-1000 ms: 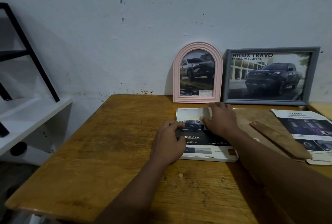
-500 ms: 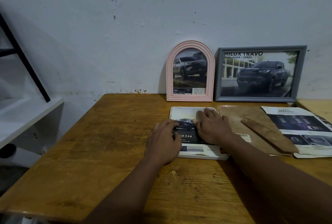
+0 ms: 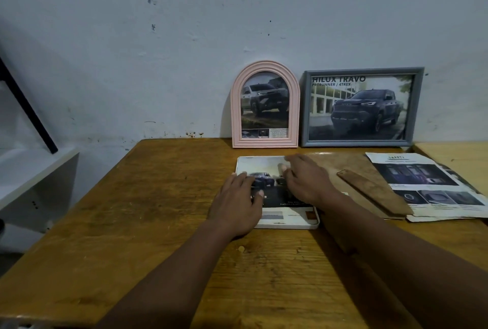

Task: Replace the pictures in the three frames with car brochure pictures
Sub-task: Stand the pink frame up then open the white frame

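A white frame [image 3: 290, 224] lies flat on the wooden table [image 3: 148, 196] with a car brochure picture [image 3: 266, 167] laid in it. My left hand [image 3: 237, 204] rests flat on the picture's left part, fingers straight. My right hand [image 3: 309, 183] presses on its right part with fingers spread. A pink arched frame [image 3: 265, 104] and a grey rectangular frame [image 3: 361, 107] stand against the wall, each showing a pickup truck picture.
A brown backing board [image 3: 351, 170] with a stand strip [image 3: 375, 191] lies right of the white frame. A car brochure sheet [image 3: 422, 183] lies further right. A white shelf [image 3: 34, 170] with a black bar stands at left.
My right hand drew back from the picture's top edge toward its middle and now lies a little further right. My left hand stays on the left side. The view shifted slightly.
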`<state>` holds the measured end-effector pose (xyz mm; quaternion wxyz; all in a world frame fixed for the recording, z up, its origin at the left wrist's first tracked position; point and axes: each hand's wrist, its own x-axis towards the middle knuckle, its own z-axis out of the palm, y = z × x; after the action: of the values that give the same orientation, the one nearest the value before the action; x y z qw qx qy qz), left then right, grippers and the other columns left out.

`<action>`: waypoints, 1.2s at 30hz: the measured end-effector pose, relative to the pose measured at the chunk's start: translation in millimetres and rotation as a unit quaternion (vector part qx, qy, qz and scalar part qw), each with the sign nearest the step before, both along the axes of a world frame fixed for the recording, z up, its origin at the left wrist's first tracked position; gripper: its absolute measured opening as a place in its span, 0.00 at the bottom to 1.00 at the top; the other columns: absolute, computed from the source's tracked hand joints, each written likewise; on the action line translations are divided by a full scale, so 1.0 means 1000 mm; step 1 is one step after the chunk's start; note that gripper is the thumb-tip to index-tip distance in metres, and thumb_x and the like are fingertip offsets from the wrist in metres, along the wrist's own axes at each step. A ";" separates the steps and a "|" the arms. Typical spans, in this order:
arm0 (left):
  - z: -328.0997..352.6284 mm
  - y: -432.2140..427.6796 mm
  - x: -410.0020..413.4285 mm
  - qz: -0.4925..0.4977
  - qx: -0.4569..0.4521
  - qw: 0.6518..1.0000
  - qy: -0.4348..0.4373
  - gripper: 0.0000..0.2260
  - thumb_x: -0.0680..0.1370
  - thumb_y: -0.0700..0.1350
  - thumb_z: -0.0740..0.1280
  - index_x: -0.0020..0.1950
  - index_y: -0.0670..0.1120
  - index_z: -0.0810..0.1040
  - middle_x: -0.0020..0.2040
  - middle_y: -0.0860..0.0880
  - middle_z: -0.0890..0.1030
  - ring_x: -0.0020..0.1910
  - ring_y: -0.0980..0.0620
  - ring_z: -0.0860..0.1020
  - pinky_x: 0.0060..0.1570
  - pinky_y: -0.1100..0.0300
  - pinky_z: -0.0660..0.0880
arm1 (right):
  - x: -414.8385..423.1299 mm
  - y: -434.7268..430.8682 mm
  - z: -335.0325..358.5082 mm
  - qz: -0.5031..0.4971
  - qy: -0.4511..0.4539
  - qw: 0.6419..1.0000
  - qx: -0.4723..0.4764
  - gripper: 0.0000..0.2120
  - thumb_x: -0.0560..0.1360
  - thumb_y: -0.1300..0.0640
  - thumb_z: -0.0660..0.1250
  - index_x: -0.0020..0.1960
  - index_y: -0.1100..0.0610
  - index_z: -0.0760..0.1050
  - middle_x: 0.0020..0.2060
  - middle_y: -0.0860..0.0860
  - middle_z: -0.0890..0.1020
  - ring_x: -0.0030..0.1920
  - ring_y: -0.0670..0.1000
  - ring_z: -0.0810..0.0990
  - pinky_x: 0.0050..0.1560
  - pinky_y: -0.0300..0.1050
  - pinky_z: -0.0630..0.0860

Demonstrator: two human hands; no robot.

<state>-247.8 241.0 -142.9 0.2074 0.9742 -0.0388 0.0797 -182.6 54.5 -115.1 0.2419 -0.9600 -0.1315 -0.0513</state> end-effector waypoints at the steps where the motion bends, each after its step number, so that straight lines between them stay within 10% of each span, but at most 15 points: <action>1: 0.001 0.001 0.001 0.000 0.001 1.000 -0.002 0.25 0.85 0.56 0.56 0.80 0.49 0.63 0.81 0.49 0.62 0.80 0.48 0.54 0.78 0.47 0.56 | -0.001 -0.007 0.006 -0.029 -0.007 1.000 -0.001 0.21 0.81 0.44 0.58 0.72 0.50 0.67 0.72 0.53 0.68 0.72 0.56 0.65 0.71 0.62 0.62; 7: 0.007 -0.007 0.010 0.019 -0.002 1.000 -0.003 0.23 0.84 0.58 0.56 0.77 0.51 0.67 0.76 0.49 0.68 0.74 0.48 0.62 0.70 0.44 0.68 | -0.008 -0.091 0.012 -0.131 0.039 0.982 -0.128 0.22 0.76 0.40 0.64 0.66 0.48 0.71 0.67 0.55 0.72 0.67 0.60 0.71 0.65 0.64 0.69; 23: 0.003 -0.013 0.007 0.064 -0.130 0.988 -0.049 0.19 0.80 0.53 0.66 0.71 0.51 0.74 0.69 0.52 0.73 0.69 0.51 0.68 0.66 0.45 0.72 | -0.013 -0.081 0.031 -0.113 -0.082 0.990 0.011 0.12 0.82 0.49 0.59 0.61 0.50 0.76 0.59 0.55 0.75 0.50 0.54 0.76 0.49 0.51 0.76; 36: 0.010 -0.014 -0.003 0.155 -0.316 0.935 -0.050 0.17 0.85 0.50 0.52 0.72 0.54 0.71 0.64 0.51 0.77 0.60 0.50 0.74 0.60 0.46 0.74 | -0.036 0.047 0.035 0.007 -0.026 0.967 -0.252 0.20 0.78 0.54 0.67 0.68 0.55 0.71 0.64 0.59 0.73 0.63 0.61 0.72 0.59 0.56 0.74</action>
<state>-250.8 227.3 -132.9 0.4876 0.8468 0.1298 0.1680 -218.8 101.9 -80.4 -0.0115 -0.9873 -0.1530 -0.0402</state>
